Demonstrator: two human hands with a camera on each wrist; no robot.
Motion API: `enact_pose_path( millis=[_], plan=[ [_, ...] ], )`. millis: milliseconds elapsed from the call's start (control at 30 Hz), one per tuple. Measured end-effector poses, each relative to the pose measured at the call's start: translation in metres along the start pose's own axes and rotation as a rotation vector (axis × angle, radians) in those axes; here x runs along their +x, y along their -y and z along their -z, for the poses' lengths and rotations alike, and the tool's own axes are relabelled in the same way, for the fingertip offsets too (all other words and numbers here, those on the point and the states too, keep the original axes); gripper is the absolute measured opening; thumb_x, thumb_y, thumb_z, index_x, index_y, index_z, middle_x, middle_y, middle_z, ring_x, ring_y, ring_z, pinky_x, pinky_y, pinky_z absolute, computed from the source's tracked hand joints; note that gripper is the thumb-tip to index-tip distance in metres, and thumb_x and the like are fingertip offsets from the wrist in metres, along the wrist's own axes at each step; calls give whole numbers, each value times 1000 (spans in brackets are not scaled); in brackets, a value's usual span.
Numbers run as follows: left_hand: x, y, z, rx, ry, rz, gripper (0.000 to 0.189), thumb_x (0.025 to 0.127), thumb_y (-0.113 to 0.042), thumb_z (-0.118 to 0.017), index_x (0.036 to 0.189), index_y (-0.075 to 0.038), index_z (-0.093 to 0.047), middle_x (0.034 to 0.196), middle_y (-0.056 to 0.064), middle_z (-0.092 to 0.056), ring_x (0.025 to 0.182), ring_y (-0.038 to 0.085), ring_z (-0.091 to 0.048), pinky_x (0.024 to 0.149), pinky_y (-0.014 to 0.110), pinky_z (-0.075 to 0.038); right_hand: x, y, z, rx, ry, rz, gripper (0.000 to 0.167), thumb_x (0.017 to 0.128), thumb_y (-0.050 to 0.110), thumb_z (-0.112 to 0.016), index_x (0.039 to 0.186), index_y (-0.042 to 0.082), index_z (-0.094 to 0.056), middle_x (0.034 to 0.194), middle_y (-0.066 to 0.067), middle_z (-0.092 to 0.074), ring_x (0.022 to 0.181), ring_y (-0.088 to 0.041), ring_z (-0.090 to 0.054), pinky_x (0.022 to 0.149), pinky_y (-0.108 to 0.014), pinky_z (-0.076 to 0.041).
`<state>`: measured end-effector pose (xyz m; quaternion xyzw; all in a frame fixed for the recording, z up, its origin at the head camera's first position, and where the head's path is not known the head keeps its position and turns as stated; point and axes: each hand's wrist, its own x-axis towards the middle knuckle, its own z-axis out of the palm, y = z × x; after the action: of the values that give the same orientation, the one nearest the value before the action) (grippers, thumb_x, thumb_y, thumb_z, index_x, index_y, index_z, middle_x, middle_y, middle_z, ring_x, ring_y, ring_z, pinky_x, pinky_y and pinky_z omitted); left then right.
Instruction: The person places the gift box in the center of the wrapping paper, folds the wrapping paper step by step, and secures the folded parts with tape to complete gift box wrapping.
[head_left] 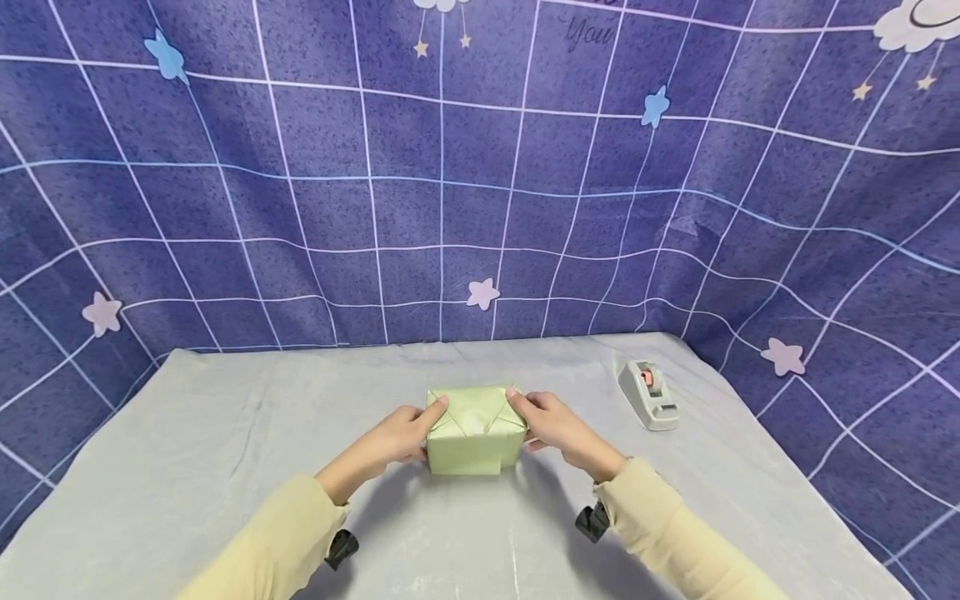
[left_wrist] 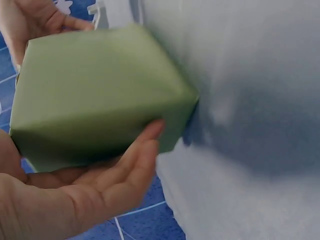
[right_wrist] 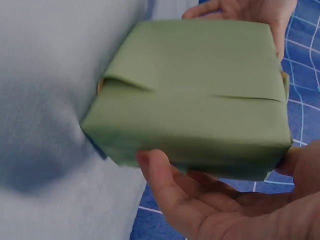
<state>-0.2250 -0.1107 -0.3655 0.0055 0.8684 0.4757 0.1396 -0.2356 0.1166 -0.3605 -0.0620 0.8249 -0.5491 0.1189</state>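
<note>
A box wrapped in light green paper (head_left: 467, 454) is at the middle of the cloth-covered table, with folded flaps meeting on its top. My left hand (head_left: 401, 433) grips its left side, thumb on the top edge and fingers along the side. On the opposite side my right hand (head_left: 558, 427) holds it the same way, thumb near the top right corner. In the left wrist view the box (left_wrist: 95, 80) shows smooth paper above the fingers. The right wrist view shows the box (right_wrist: 200, 60) with overlapping paper seams. Whether its underside touches the table I cannot tell.
A grey-white tape dispenser (head_left: 651, 398) with an orange-red core stands on the right part of the table. Pale grey cloth (head_left: 262, 408) covers the tabletop. Blue curtains (head_left: 442, 208) with grid lines and stars hang behind and at the sides.
</note>
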Motion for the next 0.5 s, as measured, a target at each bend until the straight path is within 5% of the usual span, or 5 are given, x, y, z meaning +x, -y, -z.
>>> enact_pose_path(
  millis=[100,233,333,500],
  plan=[
    [2,3,-3,26,-54,-106,61,93,-54,-36,114,-1,-59,96,14,-65,90,26,-61,77,38,-48,3,-3,1,25,26,88,42,97,33,-40,106,-6,-53,87,-9,-58,75,-13,-56,75,-35,-52],
    [7,10,-4,38,-70,-233,66,94,-49,-40,136,1,-40,132,21,-49,118,35,-51,98,46,-40,7,-13,2,54,74,209,36,98,23,-41,115,-9,-46,99,-14,-57,85,-12,-54,81,-30,-48],
    [7,20,-4,28,-45,-293,70,93,-42,-47,142,2,-24,143,22,-33,121,36,-48,100,44,-38,7,-25,2,53,112,258,37,96,18,-45,123,-7,-42,115,-19,-54,101,-21,-56,91,-34,-46],
    [2,41,-7,40,-32,-393,76,87,-31,-60,141,7,-22,143,26,-28,116,35,-52,95,37,-43,0,-45,-1,60,198,307,44,91,11,-52,129,-5,-36,137,-24,-39,126,-39,-40,103,-41,-36]
  ],
)
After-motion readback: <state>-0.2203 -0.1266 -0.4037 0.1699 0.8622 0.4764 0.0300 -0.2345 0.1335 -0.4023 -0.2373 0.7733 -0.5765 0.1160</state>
